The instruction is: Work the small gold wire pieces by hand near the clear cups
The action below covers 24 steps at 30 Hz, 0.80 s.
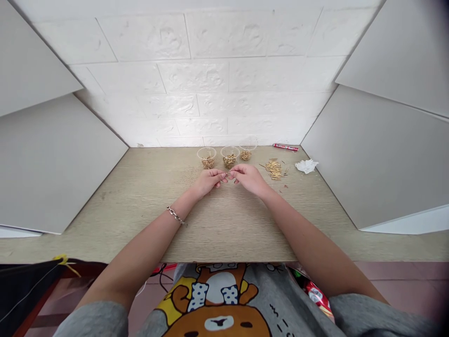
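Observation:
My left hand and my right hand meet above the middle of the table, fingertips almost touching. Both are closed in a pinch on a small thin metal piece; its exact kind is too small to tell. Just behind my hands stand three clear plastic cups of small gold-coloured parts: a left cup, a middle cup and a right cup. To the right of my right hand lies a loose pile of slim gold-coloured metal rods.
On the wooden table, tiny brownish bits are scattered left of the cups. A crumpled white tissue and a red patterned tube-shaped packet lie at the right. Grey panels enclose both sides, and a white brick-patterned wall closes the back.

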Tool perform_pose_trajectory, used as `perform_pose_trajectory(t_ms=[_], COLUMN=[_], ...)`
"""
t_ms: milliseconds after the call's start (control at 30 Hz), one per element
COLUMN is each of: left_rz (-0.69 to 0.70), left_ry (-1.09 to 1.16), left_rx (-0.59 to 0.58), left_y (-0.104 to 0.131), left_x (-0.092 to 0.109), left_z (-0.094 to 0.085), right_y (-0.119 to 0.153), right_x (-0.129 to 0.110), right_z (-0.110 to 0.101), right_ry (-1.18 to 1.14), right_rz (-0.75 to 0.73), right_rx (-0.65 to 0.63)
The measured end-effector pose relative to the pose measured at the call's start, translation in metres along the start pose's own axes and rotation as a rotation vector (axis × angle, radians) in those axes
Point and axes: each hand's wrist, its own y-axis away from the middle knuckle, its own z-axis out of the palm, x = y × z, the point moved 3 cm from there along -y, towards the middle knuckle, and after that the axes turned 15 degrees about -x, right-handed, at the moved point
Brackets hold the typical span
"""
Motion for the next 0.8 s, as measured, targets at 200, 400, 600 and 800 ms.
perform_pose_trajectory(t_ms=[200,400,600,800], left_rz=[-0.011,-0.022,-0.032,-0.041], left_ry=[-0.075,-0.149,-0.169,-0.144], left_rx=[-0.067,-0.115,-0.105,-0.066], left_y=[-0.0001,0.0025,0.0024,-0.0005], left_x=[0.0022,0.0072,0.0082,0.0039], left_z=[0.0009,0.0035,0.0043,0.0027], right_y=[-0.0013,0.0008,0.0,-0.0021], right_x=[0.0035,0.0023,0.0028,0.0069], right_z=[0.0,0.0019,0.002,0.0017], right_ry=[0.167,0.23,0.208,0.192], right_rz=[-0.043,-0.049,-0.04,-0.026], right_rx=[0.025,0.015,0.015,0.013])
